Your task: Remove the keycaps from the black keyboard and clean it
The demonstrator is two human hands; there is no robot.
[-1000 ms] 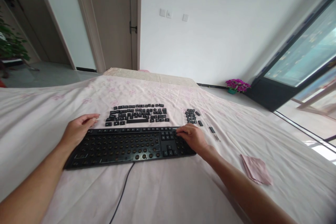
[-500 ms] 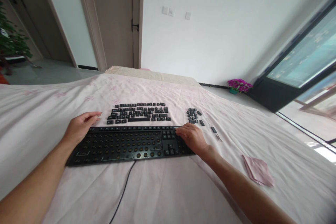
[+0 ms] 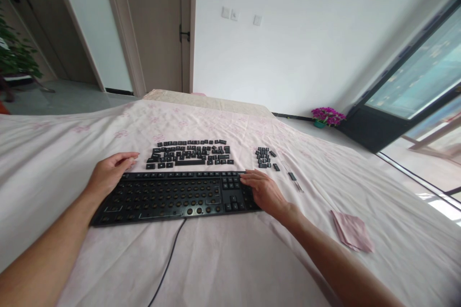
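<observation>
A black keyboard [image 3: 173,199] lies on the bed with most of its keycaps off; bare switch positions show, while the top row and the arrow cluster still carry caps. My left hand [image 3: 110,172] is at its upper left corner, thumb and fingers pressed together; whatever they may hold is hidden. Flat across the keyboard's right end rests my right hand [image 3: 264,187], fingers stretched out over the number pad area. Just beyond the keyboard, loose black keycaps [image 3: 190,155] are laid out in rows. A smaller group of number pad keycaps [image 3: 264,157] sits farther right.
A wire keycap puller [image 3: 292,176] lies right of the small keycap group. Nearer me on the right is a folded pink cloth [image 3: 353,231]. The keyboard cable [image 3: 169,261] runs toward me over the wrinkled bedsheet [image 3: 223,268].
My right hand's fingers have straightened and flattened on the keyboard's right end, where they were more curled. My left hand keeps its place and pinched shape.
</observation>
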